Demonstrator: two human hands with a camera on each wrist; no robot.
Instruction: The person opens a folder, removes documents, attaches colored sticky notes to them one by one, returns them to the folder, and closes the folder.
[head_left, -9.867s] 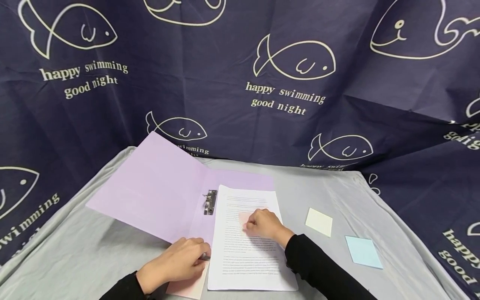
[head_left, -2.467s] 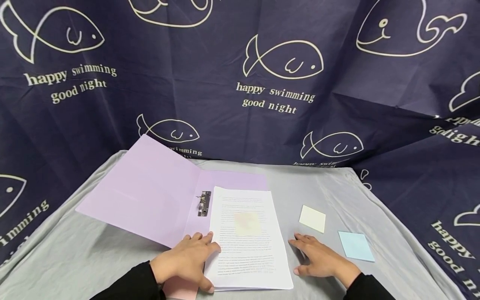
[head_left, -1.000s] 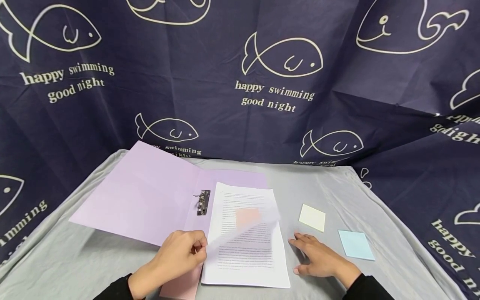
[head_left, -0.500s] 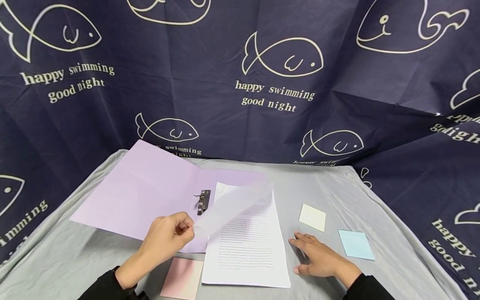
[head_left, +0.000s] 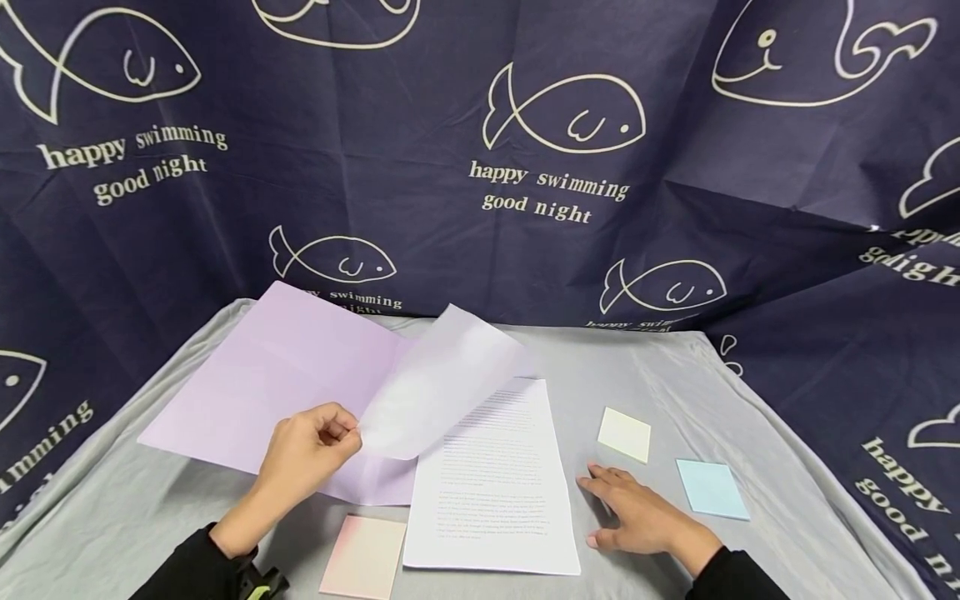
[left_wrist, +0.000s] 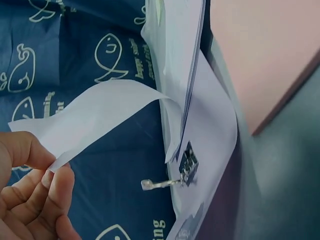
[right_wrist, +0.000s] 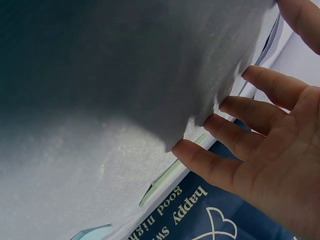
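My left hand (head_left: 303, 450) pinches the edge of a thin white sheet (head_left: 450, 375) between thumb and fingers. The sheet bows upward over the purple folder (head_left: 300, 375), and its far part stays at the top of the paper stack (head_left: 495, 500). In the left wrist view the sheet (left_wrist: 95, 112) curves away from the fingertips, near the folder's metal clip (left_wrist: 189, 162); in the head view it covers that clip. Beside the stack's right edge, my right hand (head_left: 637, 512) rests on the cloth with fingers spread, holding nothing.
A pink-and-cream sticky note pad (head_left: 365, 557) lies left of the stack. Past the right hand lie a pale yellow pad (head_left: 625, 434) and a light blue pad (head_left: 712, 488). A navy curtain (head_left: 420, 183) with fish drawings hangs behind the table.
The right hand earlier pressed a sticky note onto the top page, then moved to the cloth. The left hand has lifted that page by its corner, leftward and up, exposing another printed page.
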